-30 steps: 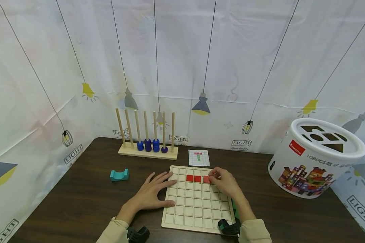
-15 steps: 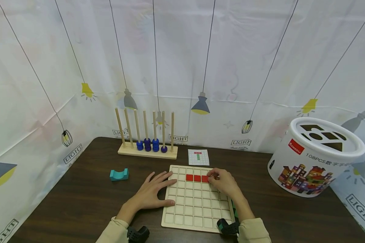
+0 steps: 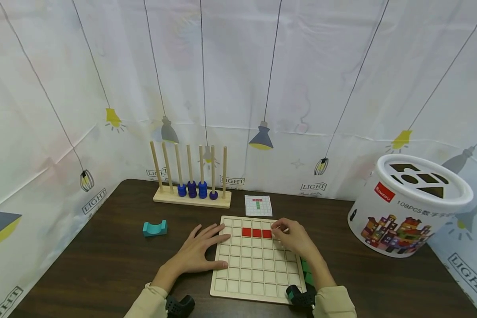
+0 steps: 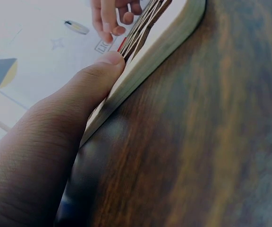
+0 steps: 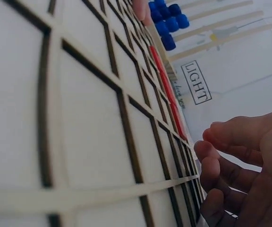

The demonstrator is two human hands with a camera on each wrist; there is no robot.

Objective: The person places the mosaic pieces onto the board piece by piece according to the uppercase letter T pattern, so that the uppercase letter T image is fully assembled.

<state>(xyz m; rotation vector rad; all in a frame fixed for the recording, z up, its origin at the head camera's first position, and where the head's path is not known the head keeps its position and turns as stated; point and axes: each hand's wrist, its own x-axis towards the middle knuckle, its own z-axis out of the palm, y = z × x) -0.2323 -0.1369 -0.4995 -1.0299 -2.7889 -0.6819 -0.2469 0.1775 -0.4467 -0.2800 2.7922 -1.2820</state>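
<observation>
Three red tiles (image 3: 256,233) lie side by side in a row near the top of the wooden grid board (image 3: 246,274). My left hand (image 3: 196,254) rests spread on the board's left edge, its thumb (image 4: 96,75) on the rim in the left wrist view. Just right of the third red tile (image 3: 266,234) is my right hand (image 3: 296,240); in the right wrist view this hand (image 5: 249,165) has loosely bent fingers with nothing visible between them. Green pieces (image 3: 308,273) lie beside the board's right edge, partly hidden by my right forearm.
Behind the board lies a card (image 3: 258,206) with a red and green T pattern. A peg rack (image 3: 194,201) with blue and purple beads stands back left. A turquoise block (image 3: 155,228) is at the left, a large white tub (image 3: 405,212) at the right.
The third red tile has moved left against the middle one and lies flat in the row. My right hand's fingers have come off it. My left hand has stayed in place.
</observation>
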